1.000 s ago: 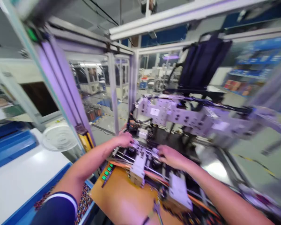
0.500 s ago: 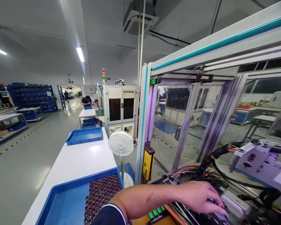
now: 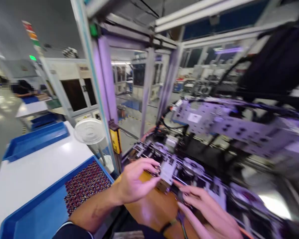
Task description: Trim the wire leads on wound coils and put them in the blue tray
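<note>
My left hand [image 3: 137, 181] is at the front of the machine, beside a pale metal block [image 3: 167, 171]. Its thumb and fingers curve around something small and shiny, too blurred to name. To the right, my right hand [image 3: 204, 207] has its fingers closed on a small dark part [image 3: 180, 197], just right of the block. Below both hands is an orange-brown surface [image 3: 147, 205]. Round metal fixtures [image 3: 193, 166] line the machine beyond the fingers.
At left, a blue tray [image 3: 37, 205] with many small dark, multicoloured pieces [image 3: 87, 186] rests on a white table [image 3: 40, 169]. Another blue tray [image 3: 37, 139] lies farther back. A white fan [image 3: 89, 131] and the machine's frame post [image 3: 103, 73] stand nearby. A person [image 3: 22, 88] sits far left.
The view has swung right and down to the machine. My left hand has come from the right side of the picture to its middle, and my right hand has come into view.
</note>
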A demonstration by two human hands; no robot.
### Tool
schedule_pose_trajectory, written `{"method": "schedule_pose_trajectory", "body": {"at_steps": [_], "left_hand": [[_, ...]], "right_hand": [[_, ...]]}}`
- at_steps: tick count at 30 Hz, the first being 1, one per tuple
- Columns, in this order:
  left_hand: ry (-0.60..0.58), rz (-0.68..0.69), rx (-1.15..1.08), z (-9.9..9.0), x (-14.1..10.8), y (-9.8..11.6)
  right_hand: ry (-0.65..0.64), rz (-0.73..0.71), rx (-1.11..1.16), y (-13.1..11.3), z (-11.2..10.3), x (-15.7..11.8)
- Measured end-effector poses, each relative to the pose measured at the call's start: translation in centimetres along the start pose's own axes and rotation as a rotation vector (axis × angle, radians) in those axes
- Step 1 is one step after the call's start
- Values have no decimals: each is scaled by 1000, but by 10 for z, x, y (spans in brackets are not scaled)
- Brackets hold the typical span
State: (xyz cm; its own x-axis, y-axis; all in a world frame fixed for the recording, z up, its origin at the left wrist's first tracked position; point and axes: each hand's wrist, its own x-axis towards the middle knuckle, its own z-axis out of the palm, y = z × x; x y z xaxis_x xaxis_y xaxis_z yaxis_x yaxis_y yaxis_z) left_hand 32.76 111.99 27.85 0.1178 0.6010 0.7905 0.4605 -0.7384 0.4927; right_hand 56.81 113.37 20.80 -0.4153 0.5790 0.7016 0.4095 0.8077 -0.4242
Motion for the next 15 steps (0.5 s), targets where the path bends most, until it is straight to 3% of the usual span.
{"method": "schedule_pose_trajectory", "body": {"at_steps": [3, 7, 12, 15], "left_hand": [[2, 50, -30, -1, -6, 3], [-9, 85, -57, 1, -19, 8], [-10, 99, -47, -1, -18, 12], [31, 95, 17, 2, -28, 16]], "right_hand": [[104, -64, 29, -27, -1, 10], [158, -25, 0, -47, -2, 18], [146, -4, -9, -47, -2, 2], [100, -34, -12, -40, 9, -16]]}}
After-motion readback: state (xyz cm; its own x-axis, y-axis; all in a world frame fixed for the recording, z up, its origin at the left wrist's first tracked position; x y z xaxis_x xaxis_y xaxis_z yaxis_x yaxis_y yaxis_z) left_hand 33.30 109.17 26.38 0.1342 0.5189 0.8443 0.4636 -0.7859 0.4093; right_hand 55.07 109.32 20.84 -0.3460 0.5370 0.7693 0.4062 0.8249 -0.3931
